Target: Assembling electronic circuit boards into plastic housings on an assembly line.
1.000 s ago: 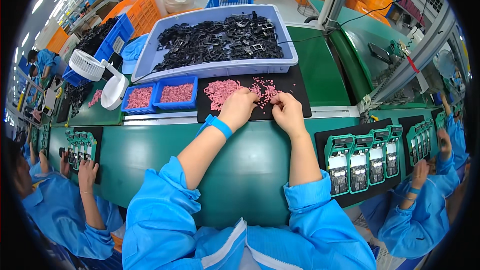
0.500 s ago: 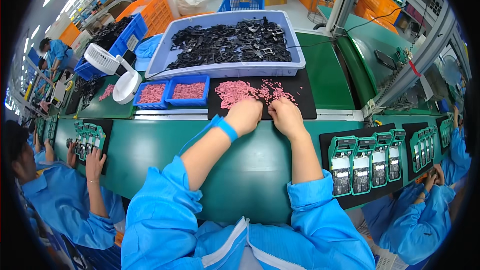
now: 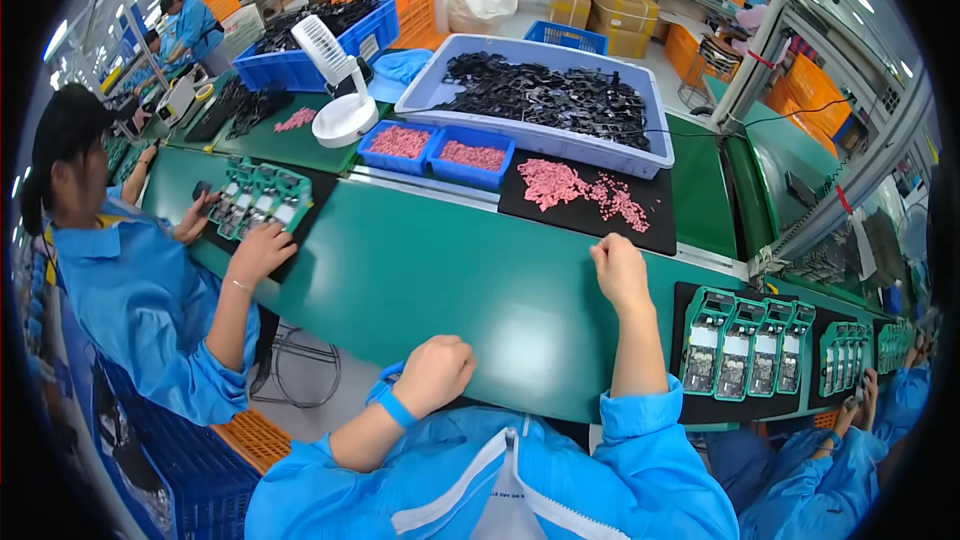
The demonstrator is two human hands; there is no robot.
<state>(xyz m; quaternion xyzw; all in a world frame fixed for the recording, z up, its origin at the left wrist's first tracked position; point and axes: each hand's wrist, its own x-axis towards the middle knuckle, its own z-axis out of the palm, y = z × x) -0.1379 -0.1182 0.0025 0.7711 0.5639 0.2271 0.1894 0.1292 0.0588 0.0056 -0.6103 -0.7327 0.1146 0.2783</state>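
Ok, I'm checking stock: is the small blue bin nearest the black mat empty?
Not empty: pink pieces lie spread inside the small blue bin; how deep, I cannot tell.

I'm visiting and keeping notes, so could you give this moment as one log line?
left hand: curled, contents hidden; right hand: curled, contents hidden; pink pieces: loose on black mat; small blue bins: beside mat

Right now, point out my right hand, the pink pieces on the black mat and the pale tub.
Right hand (image 3: 622,274): head view, mid-hand.
Pink pieces (image 3: 551,184): head view, larger heap.
Pale tub (image 3: 560,144): head view, front wall.
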